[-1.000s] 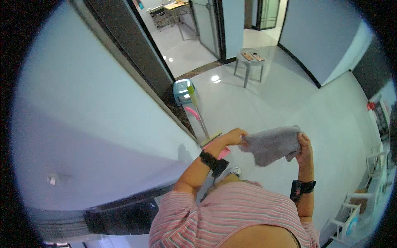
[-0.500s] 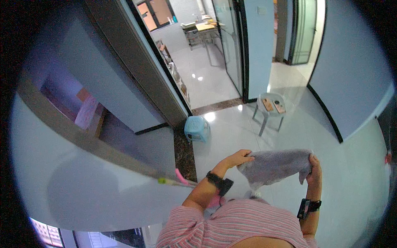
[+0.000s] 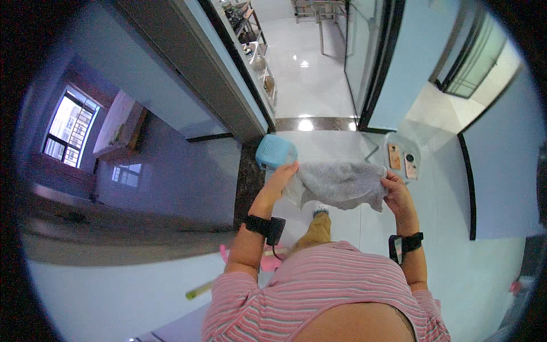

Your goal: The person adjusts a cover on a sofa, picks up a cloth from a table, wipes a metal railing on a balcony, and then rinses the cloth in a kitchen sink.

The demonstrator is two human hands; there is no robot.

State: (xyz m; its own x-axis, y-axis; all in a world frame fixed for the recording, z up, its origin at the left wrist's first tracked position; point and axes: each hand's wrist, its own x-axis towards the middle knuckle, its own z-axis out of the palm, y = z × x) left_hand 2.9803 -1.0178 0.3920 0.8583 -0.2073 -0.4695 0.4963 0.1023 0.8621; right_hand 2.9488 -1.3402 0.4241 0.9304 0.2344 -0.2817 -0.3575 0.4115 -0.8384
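Note:
A grey, damp-looking cloth [image 3: 342,179] is stretched out in front of me between my two hands. My left hand [image 3: 283,176] is closed on its left corner, close in view to a blue plastic stool [image 3: 275,152]. The right corner is pinched by my right hand [image 3: 395,192], thumb and fingers together. Between them the lower edge of the cloth hangs loose and uneven. Each wrist wears a black strap with a small device on it.
A pale see-through stool [image 3: 407,149] carries two phones [image 3: 394,157]. Ahead, a dark threshold [image 3: 330,123] leads through a glass door [image 3: 364,57] to a room with a shelf rack [image 3: 259,68]. A pink item [image 3: 270,259] and a green-tipped stick [image 3: 199,290] are at lower left.
My view has moved forward toward the doorway and stools. The cloth has come up and left in the picture, still held at both ends. My leg and foot now show below it.

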